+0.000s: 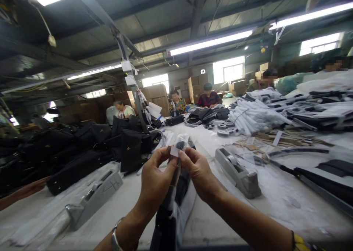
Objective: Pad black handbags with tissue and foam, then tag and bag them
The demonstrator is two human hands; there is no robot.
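A small white paper piece (174, 151) sits between my two hands, in front of a dark strap (180, 181) partly covered in clear plastic wrap. My left hand (158, 174) pinches the paper's left side with thumb and forefinger, close against the strap. From the other side, my right hand (197, 168) closes its thumb and fingertips on the paper's right edge. Below the hands the strap runs toward me, down to a black bag part (164, 229) at the table's near edge. What the lower fingers grip behind the strap is hidden.
Grey tape dispensers stand left (95, 197) and right (238, 172) of my hands. Black bags (135, 148) pile up at left, where another person's arm (24, 192) reaches in. White wrapped rolls (248, 115) and wrapped straps lie at right. Several people sit across the table.
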